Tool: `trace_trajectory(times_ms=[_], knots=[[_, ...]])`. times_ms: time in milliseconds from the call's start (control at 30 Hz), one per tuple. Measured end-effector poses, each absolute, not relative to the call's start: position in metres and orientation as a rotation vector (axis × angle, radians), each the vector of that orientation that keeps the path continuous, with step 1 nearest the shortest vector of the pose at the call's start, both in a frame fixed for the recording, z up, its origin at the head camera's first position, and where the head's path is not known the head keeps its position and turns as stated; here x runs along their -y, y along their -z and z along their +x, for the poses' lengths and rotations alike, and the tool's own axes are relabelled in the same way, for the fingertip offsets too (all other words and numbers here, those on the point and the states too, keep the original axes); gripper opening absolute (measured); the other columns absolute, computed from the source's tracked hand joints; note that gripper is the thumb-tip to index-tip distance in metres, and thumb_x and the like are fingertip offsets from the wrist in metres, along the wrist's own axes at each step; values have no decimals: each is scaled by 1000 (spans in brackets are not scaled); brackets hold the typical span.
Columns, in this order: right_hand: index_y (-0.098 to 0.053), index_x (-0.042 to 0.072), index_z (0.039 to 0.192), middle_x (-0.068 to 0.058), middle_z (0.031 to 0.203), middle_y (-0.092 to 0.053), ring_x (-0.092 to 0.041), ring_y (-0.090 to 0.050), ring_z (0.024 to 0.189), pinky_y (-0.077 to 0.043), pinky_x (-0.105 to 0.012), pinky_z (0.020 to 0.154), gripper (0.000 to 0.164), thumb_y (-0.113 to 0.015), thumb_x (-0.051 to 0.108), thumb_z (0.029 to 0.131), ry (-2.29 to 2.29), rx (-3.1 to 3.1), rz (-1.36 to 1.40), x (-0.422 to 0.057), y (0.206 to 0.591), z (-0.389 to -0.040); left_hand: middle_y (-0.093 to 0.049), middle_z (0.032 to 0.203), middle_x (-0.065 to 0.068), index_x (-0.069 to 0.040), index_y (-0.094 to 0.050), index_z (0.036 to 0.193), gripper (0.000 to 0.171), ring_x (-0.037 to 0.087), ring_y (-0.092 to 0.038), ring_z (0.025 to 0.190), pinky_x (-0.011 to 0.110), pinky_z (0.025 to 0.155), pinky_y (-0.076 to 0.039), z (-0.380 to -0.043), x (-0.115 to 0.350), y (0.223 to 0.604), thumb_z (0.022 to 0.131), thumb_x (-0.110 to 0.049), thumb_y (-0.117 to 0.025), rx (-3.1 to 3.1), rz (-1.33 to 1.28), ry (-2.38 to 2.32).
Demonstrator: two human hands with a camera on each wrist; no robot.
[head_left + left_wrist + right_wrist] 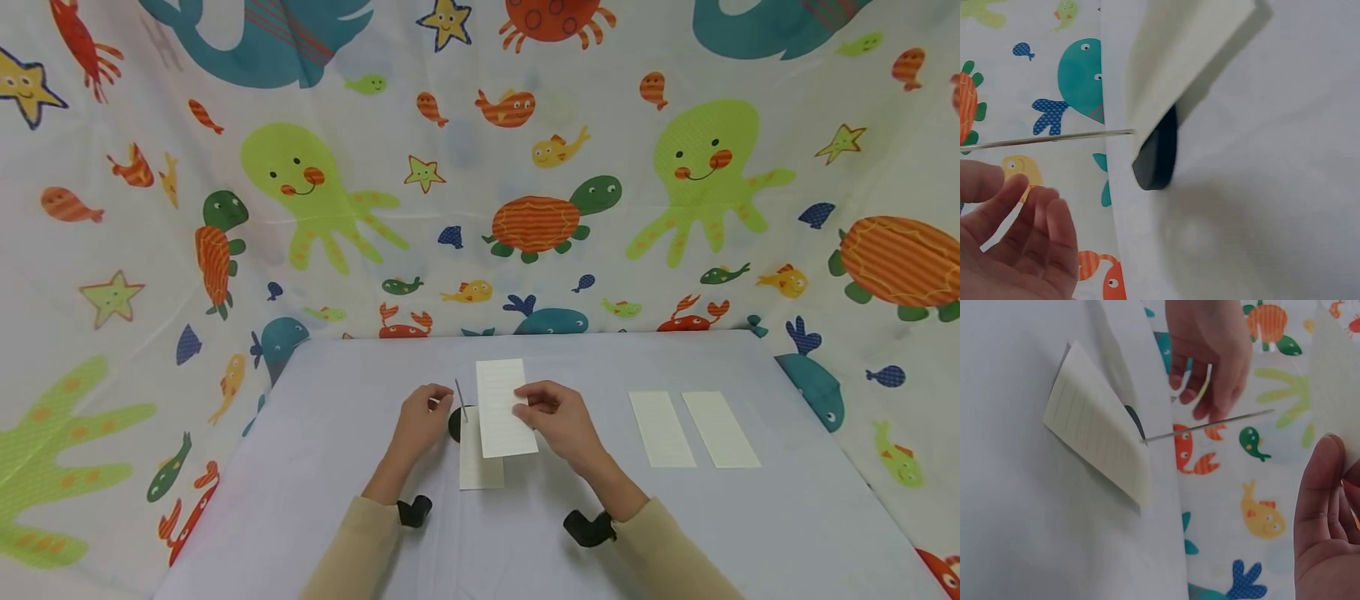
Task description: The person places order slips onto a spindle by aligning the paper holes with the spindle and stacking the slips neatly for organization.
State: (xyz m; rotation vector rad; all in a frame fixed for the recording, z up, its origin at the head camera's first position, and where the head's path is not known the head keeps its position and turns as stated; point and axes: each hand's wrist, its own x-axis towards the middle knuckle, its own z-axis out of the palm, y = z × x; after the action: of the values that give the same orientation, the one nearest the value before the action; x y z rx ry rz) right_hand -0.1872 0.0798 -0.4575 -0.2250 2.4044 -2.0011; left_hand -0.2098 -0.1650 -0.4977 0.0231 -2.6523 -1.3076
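A thin metal spike [461,402] rises from a dark round base [454,426] on the table. A lined paper slip [474,467] is on the spike at its lower end, against the base; the right wrist view shows this slip [1094,422] tilted. My right hand [561,419] pinches another lined paper slip [501,408] by its right edge, above the first slip and just right of the spike. My left hand [423,423] hovers left of the spike's upper part, its fingers [1029,215] loosely bent and holding nothing.
Two more lined slips lie on the right of the white-covered table, one slip [663,429] beside the other slip [721,429]. A curtain [360,300] printed with sea animals hangs behind the table and along its sides. The spike's bare tip points upward between my hands.
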Motion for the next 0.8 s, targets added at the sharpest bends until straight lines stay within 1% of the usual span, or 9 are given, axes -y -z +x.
trace_trajectory(times_ms=[133,233,367,500,600,667,733,800], knots=[[-74,9,111,-8,100,-65,-23,-59,84,-54,-22,69,22,-78,9,89,2011,-2403,-258,-75,458,-188,-68,106,10,-4,-71,111,20,25,-61,95,39,80,-49,-210,165,488,102,-18,-60,2566,-33,1334],[-74,9,111,-7,100,-65,-23,-59,84,-53,-22,69,22,-78,9,89,2014,-2406,-287,-71,457,-189,-67,104,9,-4,-71,111,23,24,-61,93,38,77,-49,-209,165,480,104,-22,-59,2522,-31,1365],[-74,10,111,-6,101,-65,-23,-58,85,-53,-22,70,21,-78,10,90,2006,-2413,-297,-66,455,-190,-67,102,9,-4,-70,111,25,23,-61,88,34,73,-51,-210,163,470,105,-24,-56,2463,-2,1428],[-75,10,110,-6,102,-65,-23,-58,86,-53,-22,70,21,-78,11,90,2001,-2413,-297,-61,454,-191,-68,103,10,-4,-70,113,28,22,-61,88,33,76,-54,-211,159,462,107,-26,-54,2436,29,1491],[-75,10,110,-5,102,-65,-22,-58,86,-52,-22,70,21,-78,11,90,2000,-2409,-297,-57,453,-193,-68,104,11,-4,-70,114,32,25,-63,89,35,79,-55,-212,156,455,107,-29,-52,2418,48,1547],[-75,11,110,-5,102,-66,-22,-58,87,-52,-22,71,21,-78,12,90,1992,-2411,-297,-54,453,-194,-68,103,14,-2,-71,112,35,29,-64,90,37,80,-55,-214,154,452,107,-31,-52,2396,51,1591],[-75,11,110,-5,102,-66,-23,-58,87,-52,-22,71,21,-78,12,90,1985,-2413,-299,-52,452,-194,-68,101,18,0,-71,110,37,31,-65,89,36,80,-55,-216,153,451,107,-32,-52,2369,42,1624],[-75,11,111,-5,102,-66,-23,-58,87,-52,-22,72,21,-77,12,90,1976,-2419,-302,-49,452,-195,-68,98,18,1,-71,108,38,30,-65,87,34,79,-55,-217,152,450,107,-33,-53,2354,38,1633]])
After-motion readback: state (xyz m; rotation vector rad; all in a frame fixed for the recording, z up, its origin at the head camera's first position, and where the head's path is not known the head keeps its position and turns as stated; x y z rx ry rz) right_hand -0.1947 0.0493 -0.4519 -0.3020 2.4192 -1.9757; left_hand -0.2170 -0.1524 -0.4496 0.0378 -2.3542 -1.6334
